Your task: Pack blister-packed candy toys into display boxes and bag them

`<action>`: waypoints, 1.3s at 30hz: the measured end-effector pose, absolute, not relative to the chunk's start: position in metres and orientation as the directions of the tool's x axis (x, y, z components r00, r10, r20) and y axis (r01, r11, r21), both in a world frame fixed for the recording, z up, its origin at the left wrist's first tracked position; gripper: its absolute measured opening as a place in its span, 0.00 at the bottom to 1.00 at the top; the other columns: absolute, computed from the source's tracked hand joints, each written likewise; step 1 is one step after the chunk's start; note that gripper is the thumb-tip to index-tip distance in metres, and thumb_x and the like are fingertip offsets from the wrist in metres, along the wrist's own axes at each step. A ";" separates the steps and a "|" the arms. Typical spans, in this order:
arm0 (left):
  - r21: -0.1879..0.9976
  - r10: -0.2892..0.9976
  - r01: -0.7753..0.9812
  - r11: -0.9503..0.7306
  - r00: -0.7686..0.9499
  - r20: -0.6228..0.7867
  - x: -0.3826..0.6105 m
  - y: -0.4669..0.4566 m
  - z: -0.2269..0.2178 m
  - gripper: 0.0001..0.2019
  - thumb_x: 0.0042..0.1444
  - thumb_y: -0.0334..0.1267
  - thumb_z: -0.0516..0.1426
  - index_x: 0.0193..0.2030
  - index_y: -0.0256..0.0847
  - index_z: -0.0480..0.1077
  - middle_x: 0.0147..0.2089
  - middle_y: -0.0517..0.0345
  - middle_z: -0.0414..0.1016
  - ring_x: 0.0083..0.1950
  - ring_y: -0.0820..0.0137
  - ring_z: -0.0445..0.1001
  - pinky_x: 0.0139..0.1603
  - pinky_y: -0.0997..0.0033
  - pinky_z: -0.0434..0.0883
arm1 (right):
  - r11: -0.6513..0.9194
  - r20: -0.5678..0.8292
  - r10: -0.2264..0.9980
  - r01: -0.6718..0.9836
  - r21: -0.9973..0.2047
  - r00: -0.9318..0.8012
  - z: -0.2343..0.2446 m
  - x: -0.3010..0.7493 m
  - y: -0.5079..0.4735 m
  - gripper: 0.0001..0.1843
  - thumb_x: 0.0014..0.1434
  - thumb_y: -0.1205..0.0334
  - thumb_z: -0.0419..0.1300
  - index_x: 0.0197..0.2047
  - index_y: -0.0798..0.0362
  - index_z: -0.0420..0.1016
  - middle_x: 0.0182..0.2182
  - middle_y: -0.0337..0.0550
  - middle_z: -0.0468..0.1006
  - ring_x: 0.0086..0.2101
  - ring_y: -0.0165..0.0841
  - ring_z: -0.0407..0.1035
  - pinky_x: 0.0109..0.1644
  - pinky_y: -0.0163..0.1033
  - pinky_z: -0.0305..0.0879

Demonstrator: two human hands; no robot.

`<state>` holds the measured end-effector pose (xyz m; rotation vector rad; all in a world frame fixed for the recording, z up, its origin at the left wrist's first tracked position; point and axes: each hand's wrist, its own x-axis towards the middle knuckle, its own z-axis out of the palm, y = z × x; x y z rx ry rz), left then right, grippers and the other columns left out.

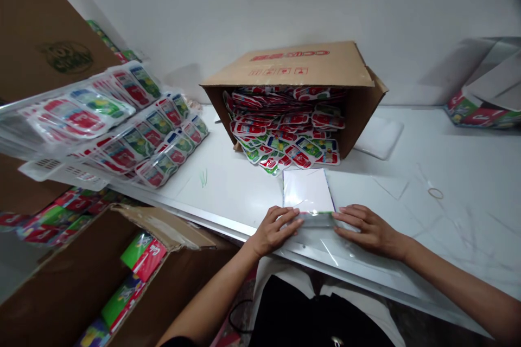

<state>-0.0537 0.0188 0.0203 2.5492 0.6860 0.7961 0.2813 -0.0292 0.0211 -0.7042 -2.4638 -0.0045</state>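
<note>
One left hand (279, 230) and one right hand (368, 230) are at the near corners of a white-topped box (308, 190), which lies on the white surface (232, 190) just right of the frame's centre. Fingers of both are bent, set apart at opposite ends; whether they pinch or merely press cannot be told.

Progress, as judged: clear film (321, 221) shows along the box's near edge, so wrapping appears under way, its completion unconfirmed. Printed boxes (150, 260) in the open carton (195, 276) at lower left are apparently finished. Many packets remain: a loose heap (285, 130) spills from the tipped carton (301, 68) at upper centre, and rows (122, 141) are stacked at left.

Not established: the box's contents and underside, the fingertips' exact contact, and the depth of the heap. A printed container (484, 114) is cut off at the right edge; lettering is largely illegible.
</note>
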 end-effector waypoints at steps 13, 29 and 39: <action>0.770 0.856 0.386 -0.508 0.323 0.403 -0.029 0.001 0.029 0.12 0.60 0.37 0.55 0.48 0.46 0.76 0.42 0.54 0.83 0.48 0.64 0.78 0.67 0.50 0.58 | 0.607 0.488 0.793 0.406 -0.684 -0.363 0.029 0.257 -0.034 0.08 0.63 0.68 0.55 0.41 0.49 0.74 0.49 0.49 0.76 0.52 0.40 0.71 0.55 0.47 0.71; 0.902 0.922 0.317 -0.292 -0.157 0.354 -0.004 -0.008 0.033 0.07 0.60 0.39 0.57 0.41 0.44 0.78 0.47 0.51 0.76 0.51 0.63 0.74 0.54 0.61 0.72 | -0.036 -0.053 0.957 -0.064 -0.997 0.285 -0.008 0.222 -0.039 0.15 0.61 0.50 0.57 0.27 0.49 0.73 0.22 0.40 0.75 0.26 0.35 0.69 0.33 0.41 0.67; 0.955 0.883 0.216 -0.202 -0.383 0.273 0.015 -0.007 0.033 0.11 0.56 0.43 0.61 0.30 0.38 0.76 0.48 0.49 0.69 0.43 0.66 0.74 0.40 0.69 0.73 | -0.094 -0.118 0.858 -0.072 -0.993 0.501 -0.015 0.216 -0.040 0.15 0.56 0.50 0.59 0.29 0.53 0.74 0.19 0.38 0.75 0.23 0.33 0.69 0.31 0.37 0.66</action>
